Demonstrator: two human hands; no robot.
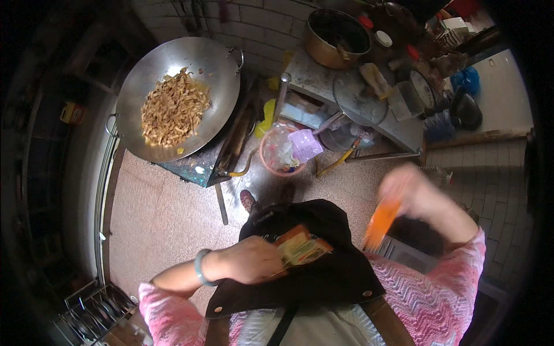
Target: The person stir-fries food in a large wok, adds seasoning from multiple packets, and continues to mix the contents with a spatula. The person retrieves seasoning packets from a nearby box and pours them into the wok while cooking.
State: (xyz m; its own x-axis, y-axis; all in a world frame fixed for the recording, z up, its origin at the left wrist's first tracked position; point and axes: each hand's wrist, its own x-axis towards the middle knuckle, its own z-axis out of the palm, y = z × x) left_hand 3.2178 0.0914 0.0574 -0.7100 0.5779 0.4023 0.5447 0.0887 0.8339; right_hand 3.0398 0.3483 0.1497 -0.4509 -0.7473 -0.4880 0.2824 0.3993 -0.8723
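My left hand (251,261) is shut on some small orange-and-yellow printed packets (301,248), held in front of my dark apron (333,281). My right hand (402,188), blurred, is raised out to the right. It grips a flat orange object (381,220) that hangs down from the fingers; blur hides whether this is another packet. Ahead on the left, a large two-handled steel wok (223,82) sits on a stove stand (190,168). Browned, chopped food pieces (175,110) are heaped inside it, apart from both hands.
A pink waste bin (283,172) full of plastic bags stands beyond my feet. Behind it, a metal table (404,132) carries a brass-coloured pot (339,58) and a glass lid (359,97). Yellow hoses (337,163) cross the floor. A dish rack (93,307) is at lower left.
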